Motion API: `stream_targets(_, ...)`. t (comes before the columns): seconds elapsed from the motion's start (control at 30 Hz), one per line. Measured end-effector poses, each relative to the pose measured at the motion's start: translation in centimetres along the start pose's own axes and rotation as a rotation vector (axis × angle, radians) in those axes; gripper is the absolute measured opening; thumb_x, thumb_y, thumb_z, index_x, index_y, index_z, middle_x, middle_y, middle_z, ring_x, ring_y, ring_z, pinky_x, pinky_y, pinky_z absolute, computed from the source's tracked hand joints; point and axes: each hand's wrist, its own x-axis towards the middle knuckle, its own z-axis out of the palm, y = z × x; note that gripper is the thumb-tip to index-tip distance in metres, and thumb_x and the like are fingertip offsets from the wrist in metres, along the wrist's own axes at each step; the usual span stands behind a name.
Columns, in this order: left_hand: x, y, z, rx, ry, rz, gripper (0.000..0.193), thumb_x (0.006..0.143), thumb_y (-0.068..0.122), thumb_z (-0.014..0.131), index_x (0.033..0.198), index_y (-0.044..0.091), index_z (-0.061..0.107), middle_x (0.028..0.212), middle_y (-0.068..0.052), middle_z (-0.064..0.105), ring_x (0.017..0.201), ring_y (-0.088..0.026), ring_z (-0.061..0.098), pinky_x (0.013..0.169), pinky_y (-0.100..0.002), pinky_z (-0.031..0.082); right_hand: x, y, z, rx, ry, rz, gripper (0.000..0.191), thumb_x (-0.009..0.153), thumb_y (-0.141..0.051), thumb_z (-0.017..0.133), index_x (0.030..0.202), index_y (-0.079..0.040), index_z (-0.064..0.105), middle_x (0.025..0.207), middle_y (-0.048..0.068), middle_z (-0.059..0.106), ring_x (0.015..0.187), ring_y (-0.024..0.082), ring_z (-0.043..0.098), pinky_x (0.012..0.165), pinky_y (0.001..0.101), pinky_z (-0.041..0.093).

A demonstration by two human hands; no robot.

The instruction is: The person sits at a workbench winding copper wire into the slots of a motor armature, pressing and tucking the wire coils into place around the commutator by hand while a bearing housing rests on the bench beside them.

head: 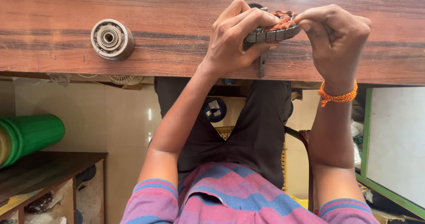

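— What have you got there?

— A stator (pixel 272 29), a grey toothed ring with copper winding (pixel 283 20) on its top. It sits at the bench (pixel 177 11) edge, well to the right of the bearing (pixel 112 39).

— How are you holding it?

— My left hand (pixel 234 38) is closed around the stator's left side, fingers curled over the rim and thumb under. My right hand (pixel 338 35) is pinched shut at the stator's right edge, thumb and forefinger (pixel 310 16) meeting right on the winding. Whether I have a wire end between them I cannot tell; it is too fine to see.

— So which step is this?

— I judge it to be working the coil itself, dressing or pulling the copper at one slot while the other hand steadies the core.

— And the next move?

— It would call for a firm, fixed hold on the left so the ring does not turn, and a small, even pull on the right. The wire looks thin; a jerk could snap it or scrape it on a tooth.

— Anything else nearby?

— A green roll (pixel 28 135) lies low, far left of the stator, below the bench.
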Motion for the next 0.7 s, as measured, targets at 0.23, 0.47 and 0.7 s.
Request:
stream_targets(0.23, -0.1, 0.0, 0.3, -0.011, 0.015, -0.021, 0.04, 0.082, 0.033, 0.093, 0.112, 0.021, 0.069, 0.103, 0.009, 0.072, 0.092, -0.016, 0.058, 0.084, -0.033, 0.053, 1.4, -0.4, 0.5, -0.027, -0.089, -0.259, 0.007, 0.113, 0.0, 0.07, 0.11, 0.005, 0.073, 0.095, 0.011, 0.075, 0.081, 0.011, 0.071, 0.067, 0.0216, 0.05)
stream_targets(0.47, -0.1, 0.0, 0.5, -0.006, 0.037, -0.015, 0.041, 0.082, 0.034, 0.092, 0.114, 0.022, 0.07, 0.102, 0.009, 0.072, 0.091, -0.016, 0.058, 0.084, -0.033, 0.053, 3.1, 0.7, 0.4, -0.036, -0.192, -0.324, 0.006, 0.112, 0.003, 0.068, 0.109, 0.005, 0.073, 0.092, 0.012, 0.075, 0.083, 0.015, 0.075, 0.068, 0.0219, 0.056)
stream_targets(0.7, 1.1, 1.4, -1.3, -0.001, -0.057, -0.056, 0.036, 0.091, 0.048, 0.08, 0.108, 0.018, 0.07, 0.095, 0.004, 0.074, 0.085, -0.016, 0.057, 0.079, -0.034, 0.051, 4.0, 2.6, 1.3, -0.044, -0.112, -0.38, 0.007, 0.11, 0.002, 0.077, 0.104, 0.004, 0.074, 0.091, 0.011, 0.075, 0.082, 0.014, 0.073, 0.068, 0.0222, 0.054)
